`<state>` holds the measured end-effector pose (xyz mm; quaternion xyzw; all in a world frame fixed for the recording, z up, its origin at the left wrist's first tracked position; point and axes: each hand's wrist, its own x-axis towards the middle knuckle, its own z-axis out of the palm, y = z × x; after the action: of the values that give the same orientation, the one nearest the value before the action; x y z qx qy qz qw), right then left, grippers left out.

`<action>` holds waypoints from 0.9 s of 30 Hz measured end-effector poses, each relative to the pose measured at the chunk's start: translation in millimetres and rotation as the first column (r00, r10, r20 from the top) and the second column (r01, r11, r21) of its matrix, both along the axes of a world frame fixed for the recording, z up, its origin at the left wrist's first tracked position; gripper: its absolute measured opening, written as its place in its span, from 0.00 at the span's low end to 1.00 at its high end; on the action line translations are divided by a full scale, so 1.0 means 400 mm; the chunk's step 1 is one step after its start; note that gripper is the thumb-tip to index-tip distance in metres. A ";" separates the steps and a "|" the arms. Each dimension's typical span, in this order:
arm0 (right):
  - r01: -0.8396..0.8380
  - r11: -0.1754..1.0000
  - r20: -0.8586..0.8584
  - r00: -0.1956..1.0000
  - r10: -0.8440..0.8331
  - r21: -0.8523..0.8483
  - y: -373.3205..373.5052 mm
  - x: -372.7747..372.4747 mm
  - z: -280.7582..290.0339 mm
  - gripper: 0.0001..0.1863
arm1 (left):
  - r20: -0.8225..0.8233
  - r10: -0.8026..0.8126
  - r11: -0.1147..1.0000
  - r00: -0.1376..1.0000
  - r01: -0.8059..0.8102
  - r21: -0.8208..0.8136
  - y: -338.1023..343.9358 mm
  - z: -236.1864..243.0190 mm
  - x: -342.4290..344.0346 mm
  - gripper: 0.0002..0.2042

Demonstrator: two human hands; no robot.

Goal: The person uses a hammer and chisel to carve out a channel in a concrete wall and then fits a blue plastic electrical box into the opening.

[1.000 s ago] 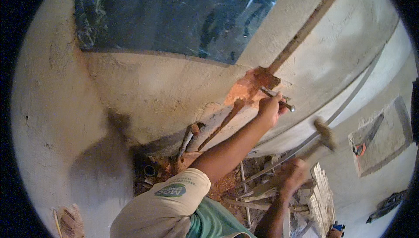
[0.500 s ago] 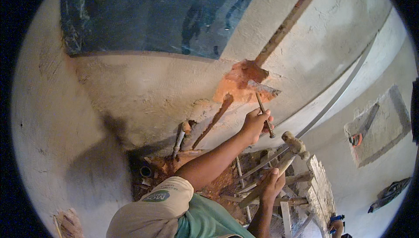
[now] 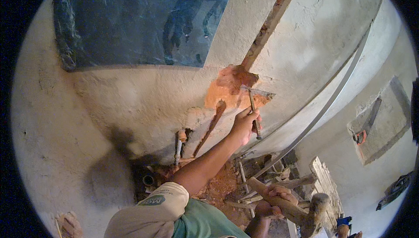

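My left hand (image 3: 243, 124) grips a thin steel chisel (image 3: 252, 102), whose tip meets the broken orange-red patch (image 3: 222, 87) in the plastered wall. A long chased groove (image 3: 270, 20) runs up and right from that patch, and a narrower reddish channel (image 3: 209, 131) runs down from it. Low at the right, my right hand (image 3: 279, 196) is closed round the wooden handle of a hammer (image 3: 317, 207), with the head pointing right, away from the chisel. A short pipe with an orange fitting (image 3: 178, 148) stands in a hole left of my left forearm.
A dark blue glossy panel (image 3: 126, 20) covers the upper wall. Below are rubble (image 3: 224, 174), a rough wooden trestle (image 3: 325, 179) and poles. On the right wall are a square recess (image 3: 384, 129) with an orange-handled tool (image 3: 361, 136) and dark hanging cloth (image 3: 393, 188).
The hammer has dropped from near chisel height to low right, its head swung downward. My left hand and chisel appear lower left in the view, the chisel more upright; the whole view has shifted.
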<state>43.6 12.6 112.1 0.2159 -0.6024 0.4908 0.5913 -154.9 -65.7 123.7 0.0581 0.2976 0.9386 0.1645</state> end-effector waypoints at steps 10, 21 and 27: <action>0.217 0.962 0.686 0.675 -0.271 0.165 -0.016 -0.079 -0.173 0.18 | 0.011 -0.048 0.996 0.999 0.047 0.075 -0.024 -0.019 -0.025 0.08; 0.188 0.979 0.645 0.740 -0.193 0.077 -0.025 -0.129 -0.089 0.19 | 0.116 0.024 0.988 0.993 -0.041 0.151 0.006 0.035 -0.065 0.08; 0.299 0.949 0.237 0.919 -0.316 0.105 0.010 -0.089 0.090 0.29 | 0.151 0.001 0.988 0.989 -0.024 0.154 0.014 0.065 -0.073 0.07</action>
<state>8.2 16.7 148.2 0.0744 -0.7146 0.3950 0.5725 -184.1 -60.2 149.8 -0.0021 0.2107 0.9617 0.1754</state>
